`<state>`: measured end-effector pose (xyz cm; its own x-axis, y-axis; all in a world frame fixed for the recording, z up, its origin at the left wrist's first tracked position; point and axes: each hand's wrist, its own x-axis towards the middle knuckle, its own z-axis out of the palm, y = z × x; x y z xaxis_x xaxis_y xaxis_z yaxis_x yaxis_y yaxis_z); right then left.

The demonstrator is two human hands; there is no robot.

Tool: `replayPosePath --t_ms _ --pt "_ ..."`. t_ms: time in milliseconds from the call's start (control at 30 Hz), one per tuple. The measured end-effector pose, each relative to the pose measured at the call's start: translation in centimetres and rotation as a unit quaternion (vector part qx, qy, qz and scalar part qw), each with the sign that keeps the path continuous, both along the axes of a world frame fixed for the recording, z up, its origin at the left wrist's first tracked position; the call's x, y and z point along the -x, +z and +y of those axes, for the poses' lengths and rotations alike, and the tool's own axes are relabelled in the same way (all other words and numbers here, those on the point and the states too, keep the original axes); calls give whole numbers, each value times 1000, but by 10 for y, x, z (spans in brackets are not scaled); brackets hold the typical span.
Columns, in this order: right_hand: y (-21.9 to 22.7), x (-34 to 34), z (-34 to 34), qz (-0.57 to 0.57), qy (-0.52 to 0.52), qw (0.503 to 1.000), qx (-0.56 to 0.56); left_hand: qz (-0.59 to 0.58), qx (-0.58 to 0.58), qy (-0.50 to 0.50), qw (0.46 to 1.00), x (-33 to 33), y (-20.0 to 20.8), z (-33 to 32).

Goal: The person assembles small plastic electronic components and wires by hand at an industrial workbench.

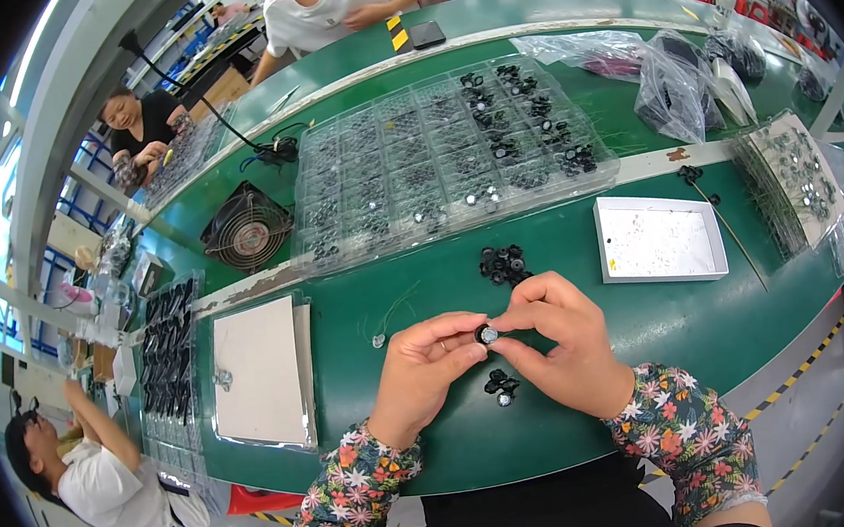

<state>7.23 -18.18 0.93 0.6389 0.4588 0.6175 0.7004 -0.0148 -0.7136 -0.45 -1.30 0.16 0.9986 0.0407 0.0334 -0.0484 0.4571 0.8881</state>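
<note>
My left hand (426, 368) and my right hand (568, 351) meet over the green bench, fingertips closed on one small round part (488, 335) with a black rim and a silvery face. Just beyond the fingers lies a pile of black ring-shaped parts (502, 264). A smaller cluster of black parts (500, 385), one with a silvery face, sits on the near side of my hands. To the left of my left hand rests a silvery disc (379, 341) with thin green wires. Floral sleeves cover both forearms.
A large clear compartment tray (398, 155) holds wired discs and black parts. Right of it stand a white box (661, 238) and stacked trays (797, 186). At left are a fan (247, 234), a grey board (259, 373) and black pieces (166, 346). Other people work around the bench.
</note>
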Motion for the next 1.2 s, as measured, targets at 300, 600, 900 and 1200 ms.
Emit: replayPosePath --t_ms 300,600,900,1200 --pt "-2 0 0 -11 -8 1000 0 1 -21 14 1000 0 2 -1" --pt "0 1 0 -59 -27 998 5 -10 -34 17 999 0 -1 -2" --pt "2 2 1 -67 -38 997 4 -8 3 0 1000 0 -2 2" --pt "4 3 1 -70 -43 997 3 -10 -15 13 1000 0 -4 1"
